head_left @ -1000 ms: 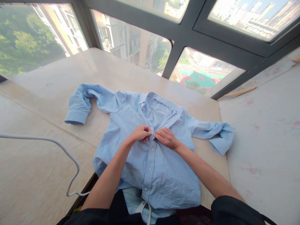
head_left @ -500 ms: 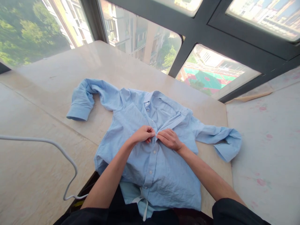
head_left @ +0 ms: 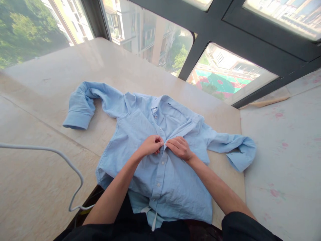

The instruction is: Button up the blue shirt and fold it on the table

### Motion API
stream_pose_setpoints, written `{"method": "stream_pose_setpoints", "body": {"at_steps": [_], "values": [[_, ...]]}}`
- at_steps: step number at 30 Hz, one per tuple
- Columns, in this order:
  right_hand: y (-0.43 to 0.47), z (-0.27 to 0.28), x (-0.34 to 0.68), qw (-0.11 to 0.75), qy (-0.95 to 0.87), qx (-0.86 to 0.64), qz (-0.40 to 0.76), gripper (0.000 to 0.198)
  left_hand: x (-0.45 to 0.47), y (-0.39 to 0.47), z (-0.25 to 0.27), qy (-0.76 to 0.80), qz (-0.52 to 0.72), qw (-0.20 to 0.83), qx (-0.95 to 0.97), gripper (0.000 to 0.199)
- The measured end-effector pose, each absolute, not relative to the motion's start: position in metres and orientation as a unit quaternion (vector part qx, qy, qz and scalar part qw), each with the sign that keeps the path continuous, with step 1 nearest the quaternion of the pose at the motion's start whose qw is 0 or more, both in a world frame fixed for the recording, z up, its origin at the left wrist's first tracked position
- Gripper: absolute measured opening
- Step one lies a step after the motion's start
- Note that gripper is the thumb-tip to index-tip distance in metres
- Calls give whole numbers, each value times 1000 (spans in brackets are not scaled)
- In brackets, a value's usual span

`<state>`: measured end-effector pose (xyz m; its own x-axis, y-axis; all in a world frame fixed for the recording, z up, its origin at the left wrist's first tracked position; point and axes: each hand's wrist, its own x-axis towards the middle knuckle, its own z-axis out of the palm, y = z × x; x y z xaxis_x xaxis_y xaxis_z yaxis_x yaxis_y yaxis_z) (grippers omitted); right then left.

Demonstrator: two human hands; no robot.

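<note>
A light blue button-up shirt [head_left: 135,134] lies front side up, its collar toward the window and its sleeves spread to both sides. Its front is fastened below my hands and parts in a V above them. My left hand [head_left: 152,145] pinches the front edge at mid-chest. Just beside it, my right hand [head_left: 179,148] grips the other front edge, the fingertips of both nearly touching. The button between them is hidden by my fingers. Lower on the placket, white buttons [head_left: 163,163] show.
The shirt rests on a beige stone sill [head_left: 50,147]. A white cable [head_left: 67,164] curves across the left side. Dark window frames [head_left: 195,57] bound the far side, and a floral-papered wall [head_left: 283,160] stands at the right. White drawstrings [head_left: 153,221] hang near my lap.
The view has shifted slightly, so everything sits a little further left and up. Both hands keep the same hold on the shirt front.
</note>
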<state>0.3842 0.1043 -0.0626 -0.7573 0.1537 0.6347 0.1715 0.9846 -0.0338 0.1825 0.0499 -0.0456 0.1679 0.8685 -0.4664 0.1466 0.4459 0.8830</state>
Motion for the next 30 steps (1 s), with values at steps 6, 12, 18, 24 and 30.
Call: {"method": "stream_pose_setpoints", "body": {"at_steps": [6,12,18,24,30], "values": [[106,-61,381,340,-933,-116,20,16,189,45,-47,594,330,589,437,9],[109,-57,379,317,-939,-111,77,13,196,40,-48,602,373,591,386,9],[115,-53,379,279,-949,-109,95,10,198,30,-51,588,406,571,404,23],[116,-49,376,267,-956,-93,80,9,209,20,-56,632,417,464,460,25],[114,-48,374,252,-960,-95,74,11,221,18,-56,699,392,336,494,15]]}}
